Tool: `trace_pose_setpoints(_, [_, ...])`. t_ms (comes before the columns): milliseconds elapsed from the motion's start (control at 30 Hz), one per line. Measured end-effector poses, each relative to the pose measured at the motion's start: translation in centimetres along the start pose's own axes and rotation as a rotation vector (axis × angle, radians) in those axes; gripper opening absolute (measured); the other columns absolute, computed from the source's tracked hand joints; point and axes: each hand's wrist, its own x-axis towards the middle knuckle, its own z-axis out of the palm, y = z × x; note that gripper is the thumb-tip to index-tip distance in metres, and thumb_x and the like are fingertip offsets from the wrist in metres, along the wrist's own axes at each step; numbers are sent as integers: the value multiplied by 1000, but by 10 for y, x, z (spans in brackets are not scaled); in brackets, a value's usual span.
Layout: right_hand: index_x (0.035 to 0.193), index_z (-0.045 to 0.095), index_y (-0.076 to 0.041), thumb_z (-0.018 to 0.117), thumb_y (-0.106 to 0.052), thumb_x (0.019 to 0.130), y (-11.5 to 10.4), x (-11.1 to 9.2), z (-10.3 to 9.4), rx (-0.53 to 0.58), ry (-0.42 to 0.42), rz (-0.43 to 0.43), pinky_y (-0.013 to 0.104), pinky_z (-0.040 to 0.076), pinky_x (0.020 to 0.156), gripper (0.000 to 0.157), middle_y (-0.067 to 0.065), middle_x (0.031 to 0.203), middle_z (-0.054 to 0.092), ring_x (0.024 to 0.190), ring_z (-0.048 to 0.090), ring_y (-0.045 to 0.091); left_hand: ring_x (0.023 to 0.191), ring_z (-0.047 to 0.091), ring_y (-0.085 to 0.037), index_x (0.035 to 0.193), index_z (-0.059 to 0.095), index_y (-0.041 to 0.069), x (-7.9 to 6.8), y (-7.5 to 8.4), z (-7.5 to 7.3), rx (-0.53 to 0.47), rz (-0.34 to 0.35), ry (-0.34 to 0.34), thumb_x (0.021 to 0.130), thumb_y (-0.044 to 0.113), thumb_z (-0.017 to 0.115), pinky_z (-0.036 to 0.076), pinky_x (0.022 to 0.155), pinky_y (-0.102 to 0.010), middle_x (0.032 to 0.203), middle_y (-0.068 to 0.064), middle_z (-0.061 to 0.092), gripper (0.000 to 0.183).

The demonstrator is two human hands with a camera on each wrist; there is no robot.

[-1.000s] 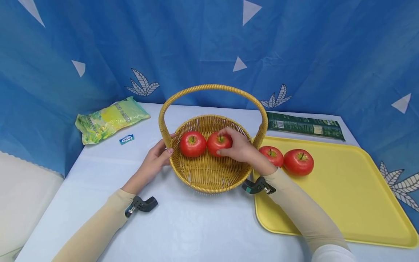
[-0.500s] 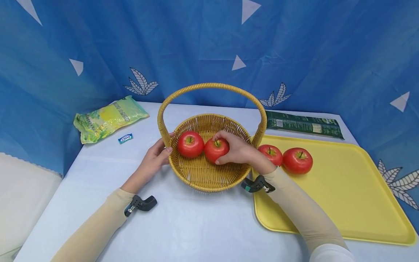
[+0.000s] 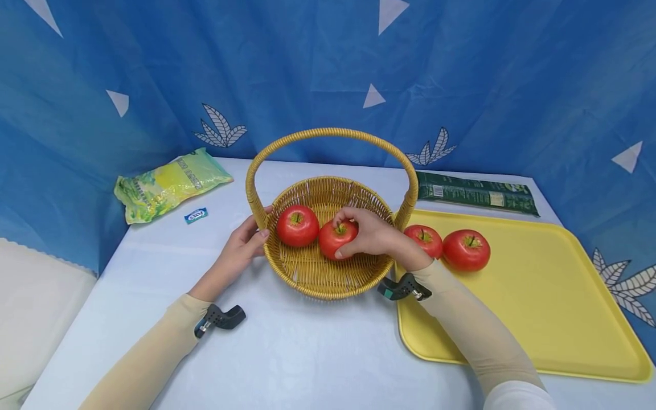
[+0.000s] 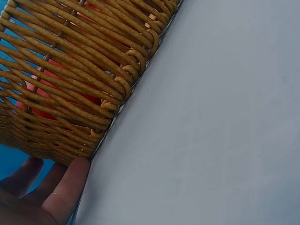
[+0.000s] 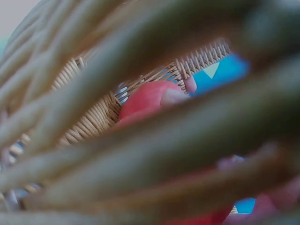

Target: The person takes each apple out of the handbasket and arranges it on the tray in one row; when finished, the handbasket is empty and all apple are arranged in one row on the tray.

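A round woven basket (image 3: pixel 312 277) with a tall arched handle stands mid-table in the head view. My left hand (image 3: pixel 243 242) holds its left side, thumb at the rim; the left wrist view shows fingers (image 4: pixel 68 187) against the outer weave. Inside the basket, my right hand (image 3: pixel 376 233) grips a red apple (image 3: pixel 330 242) from above, thumb at the near side. Left of it, close by, sits another red apple (image 3: pixel 297 226). Blurred basket strands cover much of the right wrist view, with part of a red apple (image 5: pixel 143 101) showing between them.
On the right lies a yellow tray (image 3: pixel 553 296). Two more apples, a partly hidden one (image 3: pixel 426 242) and a nearer one (image 3: pixel 466 250), rest at its left end. Behind it is a dark green packet (image 3: pixel 476 193). A green-yellow bag (image 3: pixel 171 185) and a small wrapper (image 3: pixel 196 214) lie back left.
My right hand and the apple in it have shifted slightly left and nearer to me within the basket. The left hand keeps its hold on the basket's side.
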Motion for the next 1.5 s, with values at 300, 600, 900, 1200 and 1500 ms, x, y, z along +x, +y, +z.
trace_pose_setpoints(300, [104,63,-15,88,-22,73,1,1,-1,46,-60,66,34,59,88,40,9,120,60,110,57,27,129,53,-50,161,29,13,-1,0,0,5,-1,-6,108,20,47,63,82,-24,160,-26,36,56])
trace_pose_setpoints(600, [120,59,-9,82,-20,82,-2,1,-3,64,-132,37,37,58,96,46,14,128,59,115,59,29,131,54,-46,161,29,13,-1,1,0,12,-10,3,108,21,47,63,82,-23,161,-25,36,56])
trace_pose_setpoints(900, [130,57,-9,80,-17,74,2,-1,-5,57,-196,-19,40,58,97,62,16,135,57,119,58,31,113,62,-8,160,31,9,-2,1,1,-7,10,13,108,19,48,63,81,-23,160,-28,36,56])
trace_pose_setpoints(1200, [136,59,-8,84,-16,76,4,-3,-4,31,-172,-44,44,57,102,67,17,140,56,125,54,35,125,58,-40,160,32,11,-1,1,1,-5,-8,15,108,17,47,63,81,-24,160,-26,37,55])
trace_pose_setpoints(1500, [137,61,-9,85,-18,77,-3,-8,-6,-13,-165,-66,44,58,100,65,15,139,58,124,55,34,117,63,-21,160,31,11,-1,0,0,1,-2,12,108,20,47,63,81,-24,160,-27,37,55])
